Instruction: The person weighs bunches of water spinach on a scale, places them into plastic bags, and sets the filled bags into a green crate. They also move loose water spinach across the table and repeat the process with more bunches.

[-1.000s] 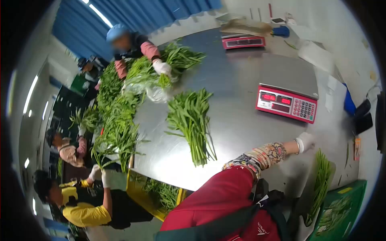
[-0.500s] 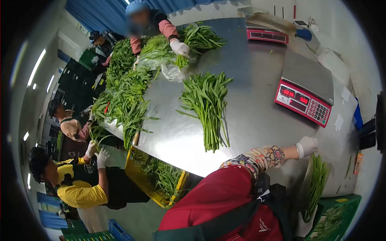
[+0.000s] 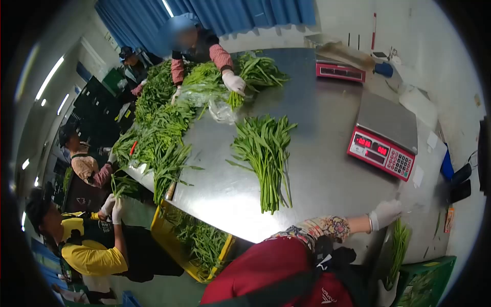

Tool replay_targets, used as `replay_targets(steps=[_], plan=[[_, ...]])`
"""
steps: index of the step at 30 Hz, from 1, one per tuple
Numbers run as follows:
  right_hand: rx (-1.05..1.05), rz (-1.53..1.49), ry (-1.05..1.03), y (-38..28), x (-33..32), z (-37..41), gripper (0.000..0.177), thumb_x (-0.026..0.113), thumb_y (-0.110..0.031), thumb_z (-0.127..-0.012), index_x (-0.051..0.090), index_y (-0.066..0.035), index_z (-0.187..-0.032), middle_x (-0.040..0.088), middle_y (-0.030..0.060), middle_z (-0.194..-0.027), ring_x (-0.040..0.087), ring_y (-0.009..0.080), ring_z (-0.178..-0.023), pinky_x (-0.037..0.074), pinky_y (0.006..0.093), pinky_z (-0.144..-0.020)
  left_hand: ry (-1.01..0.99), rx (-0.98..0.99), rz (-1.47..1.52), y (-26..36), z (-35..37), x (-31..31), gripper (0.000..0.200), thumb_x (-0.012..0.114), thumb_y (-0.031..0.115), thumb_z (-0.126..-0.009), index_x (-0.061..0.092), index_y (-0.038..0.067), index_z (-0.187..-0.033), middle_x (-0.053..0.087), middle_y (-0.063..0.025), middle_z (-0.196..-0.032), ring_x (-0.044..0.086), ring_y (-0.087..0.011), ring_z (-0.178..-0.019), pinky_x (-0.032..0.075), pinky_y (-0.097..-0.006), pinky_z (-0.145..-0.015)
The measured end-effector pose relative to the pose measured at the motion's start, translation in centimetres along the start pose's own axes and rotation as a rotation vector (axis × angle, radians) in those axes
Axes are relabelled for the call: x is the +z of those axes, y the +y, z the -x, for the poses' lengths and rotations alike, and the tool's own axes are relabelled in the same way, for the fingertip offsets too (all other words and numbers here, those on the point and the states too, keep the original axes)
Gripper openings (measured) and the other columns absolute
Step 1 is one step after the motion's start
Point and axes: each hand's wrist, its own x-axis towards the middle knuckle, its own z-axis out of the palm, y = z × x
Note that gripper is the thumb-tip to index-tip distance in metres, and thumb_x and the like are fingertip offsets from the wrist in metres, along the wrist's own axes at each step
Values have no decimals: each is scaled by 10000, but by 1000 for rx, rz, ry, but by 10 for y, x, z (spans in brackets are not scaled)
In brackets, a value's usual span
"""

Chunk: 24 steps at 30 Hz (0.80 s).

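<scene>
My left hand (image 3: 386, 215), in a white glove below a floral sleeve, is held over the right side of the metal table (image 3: 327, 189). Its fingers look curled closed; what they hold, if anything, is too small to make out. My right hand (image 3: 388, 292), also gloved, is low at the right and grips a bunch of water spinach (image 3: 399, 244) by its lower part. The stems point up toward my left hand. Another bunch of water spinach (image 3: 266, 158) lies on the table, leaves away from me.
A red scale (image 3: 381, 148) with lit digits stands at the right, a second scale (image 3: 340, 73) behind it. Heaped greens (image 3: 163, 128) cover the table's left side. A yellow crate (image 3: 225, 253) and a green crate (image 3: 429, 279) hold greens. Several co-workers handle greens at the left and back.
The view has tipped, so the table and scales sit lower in the picture. My left hand stays near the tips of the held bunch. Little else differs.
</scene>
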Motion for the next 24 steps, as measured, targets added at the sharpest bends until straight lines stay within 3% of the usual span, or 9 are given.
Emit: replay_targets(steps=[2,5,7,8,9,10,11,13,24], plan=[[46,99,-33,2,-2,2,805,765,-304,-735,353,-158,-1411,557,142,-1251,562,254,-1098,388,347,-982,-249,-94,-39,14,-1,-22,181,567,185,-828,611,70,-959,595,-120,-932,574,-290,-928,498,-383,-721],[-288,-418,12,17,27,-12,755,718,-118,-691,397,-67,-1373,620,102,-1156,598,141,-1002,470,286,-858,107,353,212,-4,17,30,215,559,166,-845,613,64,-1026,608,-132,-989,590,-295,-935,497,-374,-765],[-230,-315,-24,2,15,-10,754,730,-182,-693,410,-78,-1367,634,115,-1125,608,141,-990,470,288,-842,282,231,412,5,28,21,189,556,159,-852,613,68,-1007,617,-126,-999,610,-305,-875,511,-372,-724],[-213,-252,11,1,16,-11,756,735,-216,-692,415,-92,-1366,650,125,-1077,628,166,-966,478,296,-822,12,202,189,5,21,-18,179,572,164,-844,619,66,-987,619,-120,-935,613,-304,-796,519,-371,-644],[-201,-182,37,2,15,-13,759,739,-250,-692,419,-106,-1364,667,135,-1029,647,190,-941,485,305,-803,27,110,-6,13,16,-30,155,584,166,-832,628,74,-949,608,-111,-866,603,-283,-752,509,-365,-574],[-178,-104,58,5,11,-12,764,739,-278,-692,417,-120,-1366,674,139,-978,658,224,-906,492,317,-783,-194,-79,-236,16,7,-45,137,586,173,-829,631,94,-931,593,-89,-814,590,-265,-711,500,-357,-570],[-172,-28,59,6,9,-10,770,739,-307,-692,416,-133,-1369,681,143,-927,668,258,-870,499,329,-763,58,161,-219,0,7,-48,105,606,195,-823,639,117,-885,592,-59,-798,589,-243,-716,495,-344,-581],[-193,-45,72,11,8,-7,790,742,-335,-685,407,-136,-1373,686,133,-904,665,284,-845,504,343,-747,173,53,-13,-6,9,-48,87,633,205,-812,647,122,-832,590,-47,-778,588,-228,-737,489,-339,-594],[-159,145,139,25,-7,8,851,738,-327,-683,334,-154,-1412,673,120,-836,654,306,-769,511,361,-683,119,138,62,20,5,-34,97,661,199,-794,664,114,-839,608,-43,-793,591,-233,-749,489,-345,-620]])
